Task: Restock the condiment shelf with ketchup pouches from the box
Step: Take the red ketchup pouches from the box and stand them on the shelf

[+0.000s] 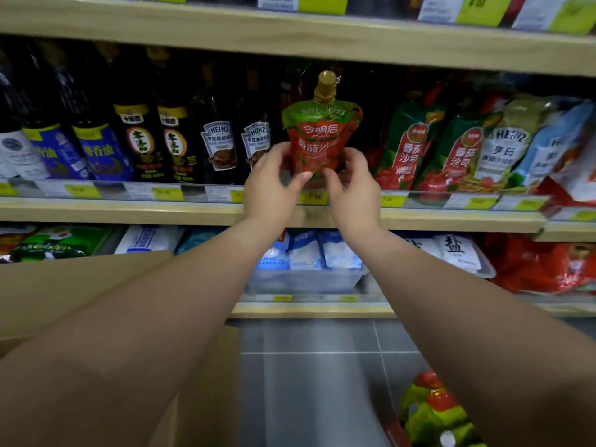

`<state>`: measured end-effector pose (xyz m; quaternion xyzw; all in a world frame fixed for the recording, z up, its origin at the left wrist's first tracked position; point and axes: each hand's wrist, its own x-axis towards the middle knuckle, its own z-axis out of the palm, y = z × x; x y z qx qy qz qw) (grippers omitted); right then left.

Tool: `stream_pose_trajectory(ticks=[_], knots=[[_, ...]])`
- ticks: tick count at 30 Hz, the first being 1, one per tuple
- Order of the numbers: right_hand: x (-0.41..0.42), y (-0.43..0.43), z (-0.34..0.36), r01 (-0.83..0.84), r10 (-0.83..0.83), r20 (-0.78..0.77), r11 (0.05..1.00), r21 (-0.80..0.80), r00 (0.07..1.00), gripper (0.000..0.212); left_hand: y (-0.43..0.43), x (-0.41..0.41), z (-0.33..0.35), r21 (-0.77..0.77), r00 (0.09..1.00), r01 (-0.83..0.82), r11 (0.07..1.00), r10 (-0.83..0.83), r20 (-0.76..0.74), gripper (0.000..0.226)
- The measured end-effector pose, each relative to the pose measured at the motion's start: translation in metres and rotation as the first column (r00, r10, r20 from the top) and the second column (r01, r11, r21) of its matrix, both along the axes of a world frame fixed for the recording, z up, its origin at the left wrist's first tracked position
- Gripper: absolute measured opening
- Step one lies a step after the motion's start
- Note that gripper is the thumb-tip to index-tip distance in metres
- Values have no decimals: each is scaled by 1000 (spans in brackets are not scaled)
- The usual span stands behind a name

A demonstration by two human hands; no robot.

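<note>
A red and green ketchup pouch [321, 133] with a gold screw cap stands upright at the front of the middle condiment shelf [193, 211], in a gap between dark bottles and other pouches. My left hand [269, 185] holds its lower left side. My right hand [353, 185] holds its lower right side. The thumbs almost meet under the pouch front. More red and green ketchup pouches [433, 411] lie low at the bottom right, partly behind my right forearm. A brown cardboard box [80, 285] sits at the lower left.
Dark sauce bottles [174, 143] fill the shelf to the left of the pouch. Leaning sauce pouches [458, 146] crowd the right. White salt bags [322, 250] in a clear tray sit on the shelf below. Grey floor tiles [306, 366] lie underneath.
</note>
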<state>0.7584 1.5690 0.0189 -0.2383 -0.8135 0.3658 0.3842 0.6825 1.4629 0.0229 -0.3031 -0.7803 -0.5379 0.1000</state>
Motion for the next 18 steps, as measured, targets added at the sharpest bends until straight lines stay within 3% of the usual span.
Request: stream_pose_trajectory(ticks=[7,14,18], knots=[[-19,26,-9,-50,45,90,997,62,995,37,28,-21,-11,-63,996,-89,994,88,-12,43],[-31,39,-15,-62,27,246,989,137,969,40,44,-28,-16,-242,987,-147,959,157,23,46],[-27,42,-15,-107,51,281,976,188,958,48,45,-25,-16,-325,984,-174,930,173,-32,47]])
